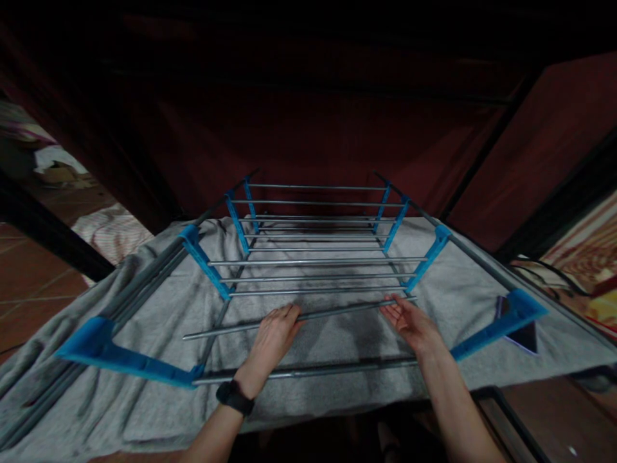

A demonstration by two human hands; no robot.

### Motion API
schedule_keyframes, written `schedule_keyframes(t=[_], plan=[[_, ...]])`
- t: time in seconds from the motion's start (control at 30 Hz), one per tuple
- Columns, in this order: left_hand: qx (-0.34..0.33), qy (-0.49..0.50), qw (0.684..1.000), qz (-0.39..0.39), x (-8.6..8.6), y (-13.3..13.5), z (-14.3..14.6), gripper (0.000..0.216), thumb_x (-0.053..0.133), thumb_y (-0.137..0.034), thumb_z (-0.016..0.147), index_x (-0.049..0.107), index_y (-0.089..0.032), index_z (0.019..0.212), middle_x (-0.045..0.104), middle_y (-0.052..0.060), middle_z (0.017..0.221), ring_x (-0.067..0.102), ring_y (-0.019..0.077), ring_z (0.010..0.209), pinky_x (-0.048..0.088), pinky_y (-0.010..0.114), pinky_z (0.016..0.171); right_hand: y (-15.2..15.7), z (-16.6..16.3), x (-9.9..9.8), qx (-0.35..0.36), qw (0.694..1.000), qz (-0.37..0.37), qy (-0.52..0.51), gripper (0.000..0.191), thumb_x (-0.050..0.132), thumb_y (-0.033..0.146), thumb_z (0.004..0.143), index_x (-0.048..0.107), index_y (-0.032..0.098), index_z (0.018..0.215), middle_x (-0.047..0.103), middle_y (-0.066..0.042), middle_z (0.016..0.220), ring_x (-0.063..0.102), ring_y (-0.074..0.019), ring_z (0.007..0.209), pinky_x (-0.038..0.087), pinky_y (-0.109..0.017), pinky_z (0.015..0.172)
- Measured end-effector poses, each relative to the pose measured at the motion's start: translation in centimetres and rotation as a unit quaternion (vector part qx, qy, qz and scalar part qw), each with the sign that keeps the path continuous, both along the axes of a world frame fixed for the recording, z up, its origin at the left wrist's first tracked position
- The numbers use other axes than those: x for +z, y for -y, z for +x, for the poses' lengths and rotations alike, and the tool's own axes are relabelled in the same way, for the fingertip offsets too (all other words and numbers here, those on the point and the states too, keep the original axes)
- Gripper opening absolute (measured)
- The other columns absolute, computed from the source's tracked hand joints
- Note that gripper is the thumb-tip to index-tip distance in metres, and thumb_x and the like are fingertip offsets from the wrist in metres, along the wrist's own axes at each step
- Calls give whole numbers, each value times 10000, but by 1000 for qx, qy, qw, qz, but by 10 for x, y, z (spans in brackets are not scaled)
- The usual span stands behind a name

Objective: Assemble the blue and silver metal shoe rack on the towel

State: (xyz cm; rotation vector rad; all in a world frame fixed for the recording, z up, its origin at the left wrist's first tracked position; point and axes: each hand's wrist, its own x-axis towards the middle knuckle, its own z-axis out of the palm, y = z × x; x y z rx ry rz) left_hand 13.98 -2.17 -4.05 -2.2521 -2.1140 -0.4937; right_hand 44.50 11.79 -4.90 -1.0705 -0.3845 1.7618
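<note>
A loose grey metal rod (pixel 342 310) is held crosswise over a rack of metal tubes and blue plastic brackets. My left hand (pixel 277 331), with a dark watch on its wrist, is closed over the rod left of its middle. Near the rod's right end, my right hand (pixel 405 318) grips it between thumb and fingers. The rod tilts slightly, its left end lower in view. Behind it, several crossbars (pixel 313 262) span the blue brackets (pixel 205 263). A thicker front bar (pixel 337 370) runs below both hands, between the left front bracket (pixel 130 360) and right front bracket (pixel 501 328).
The rack lies on a grey blanket (pixel 159 411). A dark phone-like device (pixel 523 334) rests on it at the right, partly behind the front bracket. A dark red wooden panel (pixel 313 128) stands at the back. Cables (pixel 549 270) lie at the far right; tiled floor (pixel 19 270) shows left.
</note>
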Motion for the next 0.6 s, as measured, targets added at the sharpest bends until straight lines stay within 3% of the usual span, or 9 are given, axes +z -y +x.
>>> schedule_keyframes(t=[0.13, 0.3, 0.6], plan=[[0, 10, 1000, 1, 2, 1, -3, 173, 454, -277, 959, 573, -207, 1063, 664, 57, 944, 640, 217, 884, 472, 341, 799, -4, 3, 1, -39, 998, 39, -2, 91, 579, 101, 854, 623, 164, 805, 712, -44, 801, 684, -133, 769, 603, -294, 773], [-5, 13, 1000, 2, 6, 1, -7, 194, 428, -267, 968, 607, -209, 1016, 661, 57, 942, 642, 205, 876, 473, 330, 792, -6, 7, 8, -80, 995, 60, 3, 104, 581, 94, 854, 625, 164, 790, 719, -41, 799, 687, -124, 770, 600, -264, 755], [18, 6, 999, 31, 13, 1, -19, 170, 465, -256, 953, 623, -204, 987, 662, 52, 923, 622, 207, 863, 455, 329, 779, -11, 12, 19, -92, 993, 79, 4, 176, 497, 62, 878, 638, 159, 836, 723, -53, 873, 697, -137, 836, 601, -274, 759]])
